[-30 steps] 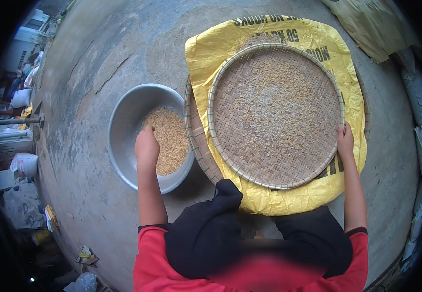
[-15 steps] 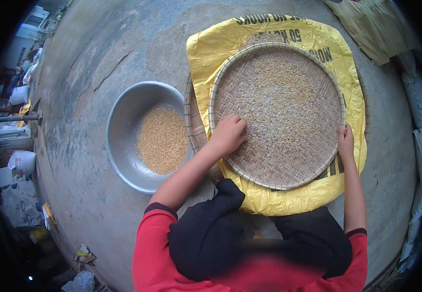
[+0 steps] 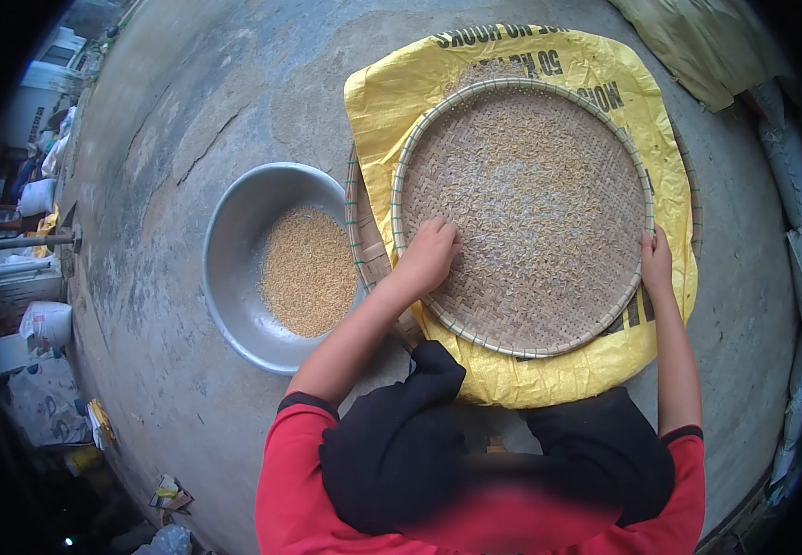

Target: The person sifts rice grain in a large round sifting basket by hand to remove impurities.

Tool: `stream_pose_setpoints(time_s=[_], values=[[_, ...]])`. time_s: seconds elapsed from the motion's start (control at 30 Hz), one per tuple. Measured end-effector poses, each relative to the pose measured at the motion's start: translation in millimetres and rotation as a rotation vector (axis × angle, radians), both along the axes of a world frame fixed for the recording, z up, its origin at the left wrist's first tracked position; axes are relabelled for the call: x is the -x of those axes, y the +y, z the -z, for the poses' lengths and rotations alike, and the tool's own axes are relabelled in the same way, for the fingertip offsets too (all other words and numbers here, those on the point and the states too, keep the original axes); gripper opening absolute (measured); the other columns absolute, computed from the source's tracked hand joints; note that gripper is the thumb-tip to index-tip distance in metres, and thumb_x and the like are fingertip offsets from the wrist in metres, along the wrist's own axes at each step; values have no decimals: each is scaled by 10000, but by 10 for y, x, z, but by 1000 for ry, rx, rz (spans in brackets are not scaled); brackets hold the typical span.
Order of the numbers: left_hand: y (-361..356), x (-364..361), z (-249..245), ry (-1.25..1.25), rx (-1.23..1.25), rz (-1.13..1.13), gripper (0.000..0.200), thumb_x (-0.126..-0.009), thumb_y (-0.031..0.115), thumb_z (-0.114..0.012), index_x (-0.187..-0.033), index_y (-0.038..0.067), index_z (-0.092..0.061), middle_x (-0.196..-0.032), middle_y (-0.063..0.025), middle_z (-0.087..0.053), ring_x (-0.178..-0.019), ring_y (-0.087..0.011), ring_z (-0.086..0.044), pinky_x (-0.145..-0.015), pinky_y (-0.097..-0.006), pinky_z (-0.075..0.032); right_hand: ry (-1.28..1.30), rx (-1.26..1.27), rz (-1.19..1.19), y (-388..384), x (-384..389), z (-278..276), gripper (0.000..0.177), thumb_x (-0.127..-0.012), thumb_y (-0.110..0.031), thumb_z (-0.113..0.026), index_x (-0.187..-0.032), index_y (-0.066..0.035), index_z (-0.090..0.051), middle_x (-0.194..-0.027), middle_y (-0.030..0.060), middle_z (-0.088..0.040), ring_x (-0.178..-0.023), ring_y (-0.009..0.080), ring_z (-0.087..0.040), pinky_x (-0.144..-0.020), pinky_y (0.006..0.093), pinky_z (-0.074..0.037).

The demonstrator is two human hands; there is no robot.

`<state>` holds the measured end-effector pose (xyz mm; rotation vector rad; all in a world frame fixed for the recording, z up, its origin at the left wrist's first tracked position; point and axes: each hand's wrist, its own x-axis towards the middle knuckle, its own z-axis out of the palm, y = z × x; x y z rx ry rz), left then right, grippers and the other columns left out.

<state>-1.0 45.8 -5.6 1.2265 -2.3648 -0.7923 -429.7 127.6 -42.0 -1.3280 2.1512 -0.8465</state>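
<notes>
A round woven bamboo winnowing tray (image 3: 549, 319) with a pale, green-bound rim lies before me, thinly covered with loose grain (image 3: 540, 185), whitish in the middle and tan around it. My left hand (image 3: 428, 257) reaches over the tray's left rim, its fingers curled down close to the grain; what they pinch, if anything, is hidden. On the right side, my right hand (image 3: 657, 262) is closed on the rim, thumb at the inner edge. Underneath lies a yellow printed sack (image 3: 549, 381), with a second woven tray (image 3: 354, 208) showing past its edges.
Left of the trays, a grey metal basin (image 3: 225, 305) holds a heap of tan grain (image 3: 306, 277). Filled sacks (image 3: 787, 171) line the right side, below a yellowish sack (image 3: 697, 42). Buckets (image 3: 44, 324) and bags crowd the far left. The floor (image 3: 160, 370) is concrete.
The view has shifted slightly. My left hand's fingers have drawn a little back toward the left rim. My right hand keeps its hold on the tray.
</notes>
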Motion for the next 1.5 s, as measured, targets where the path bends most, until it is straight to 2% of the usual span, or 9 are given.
stream_pose_setpoints(time_s=[0.13,0.27,0.4,0.57,0.8,0.93,1.27,1.33,1.5], values=[[-28,-11,-161,95,-232,-88,87,-813,54,-572,-849,1,-514,-814,-146,-573,-798,-311,-561,-719,-379,-447,37,-5,16,1,-24,-25,429,-928,-303,-452,-1200,28,-449,-1011,202,-605,-940,294,-589,-819,344,-441],[-3,-125,-230,185,-213,-77,100,-797,49,-568,-857,0,-505,-769,-171,-575,-756,-325,-570,-687,-398,-451,48,-19,25,9,-16,13,436,-925,-308,-455,-1212,21,-447,-1028,206,-600,-955,298,-585,-824,347,-441],[89,-650,-614,-92,73,-502,182,-726,32,-655,-883,32,-563,-782,-105,-600,-771,-254,-579,-712,-335,-451,82,-48,15,-8,-105,-174,447,-926,-311,-452,-1221,25,-441,-1047,210,-595,-971,302,-580,-831,349,-438],[228,-1137,-753,-499,415,-784,274,-710,98,-686,-967,86,-590,-1019,-104,-514,-1026,-305,-464,-872,-404,-382,11,-33,24,-10,-34,-32,459,-928,-318,-445,-1218,37,-437,-1044,210,-596,-961,299,-584,-831,346,-438],[105,-424,-447,-117,165,60,222,-688,120,-703,-889,127,-609,-1075,-83,-491,-1086,-305,-437,-921,-422,-360,70,-48,27,-1,-57,-76,445,-929,-310,-446,-1220,27,-440,-1033,204,-601,-948,291,-589,-828,342,-439],[70,-232,-215,-144,122,224,178,-682,133,-691,-835,130,-601,-1061,-66,-494,-1095,-282,-437,-910,-411,-367,58,-7,20,0,-34,-27,415,-931,-276,-452,-1220,21,-442,-1028,201,-602,-942,284,-592,-822,340,-443],[110,-281,-170,-148,164,205,82,-756,129,-607,-809,78,-571,-998,-69,-514,-1020,-260,-463,-863,-386,-375,62,-15,40,1,-48,-62,437,-929,-300,-457,-1218,28,-441,-1016,201,-608,-933,274,-596,-819,334,-445],[188,-503,-488,-91,-155,-169,62,-779,78,-584,-829,68,-550,-944,-72,-539,-960,-275,-492,-835,-401,-384,57,-60,42,-11,-151,-217,452,-927,-311,-457,-1222,31,-437,-1025,207,-605,-940,282,-595,-820,338,-445],[240,-1072,-792,-501,228,-724,150,-741,53,-635,-876,69,-572,-934,-83,-550,-954,-284,-502,-808,-415,-395,60,-22,32,-1,-75,-75,446,-928,-306,-454,-1223,28,-440,-1026,210,-603,-946,289,-593,-820,340,-445]])
